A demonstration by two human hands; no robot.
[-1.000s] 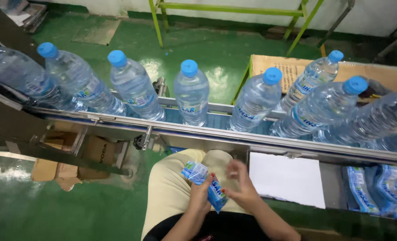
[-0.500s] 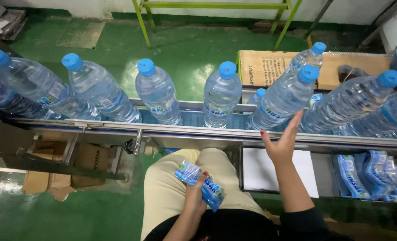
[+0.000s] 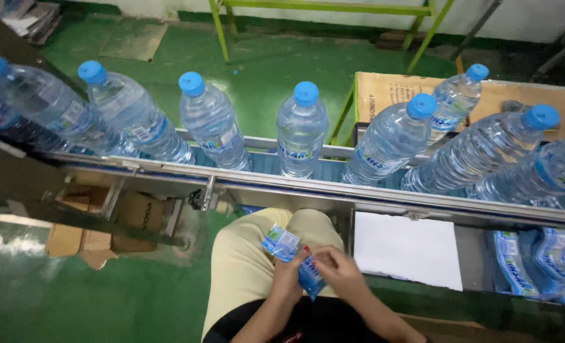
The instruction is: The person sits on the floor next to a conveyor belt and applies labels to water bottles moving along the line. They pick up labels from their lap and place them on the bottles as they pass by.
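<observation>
Your left hand (image 3: 289,279) grips a small stack of blue-and-white bottle labels (image 3: 293,257) over your lap, fingers closed round its lower end so the top fans up and forward. Your right hand (image 3: 336,270) comes in from the other side and pinches the near edge of the same stack with thumb and fingertips, a hold that looks suited to peeling one label free. Both hands meet close together at the stack, wrists bent inward, forearms angled up from your body, elbows tucked near your sides. You sit with your knees (image 3: 276,235) under the metal rail of the conveyor (image 3: 308,184).

On the belt just beyond stand clear water bottles (image 3: 301,130) with blue caps in a single row, spaced apart; those toward your right already wear a blue label band. A white sheet (image 3: 406,248) lies on the worktop just right of your hands, and further right a tray holds more bundled labels (image 3: 536,260). Cardboard boxes (image 3: 98,222) rest on the green floor (image 3: 53,298) to your left.
</observation>
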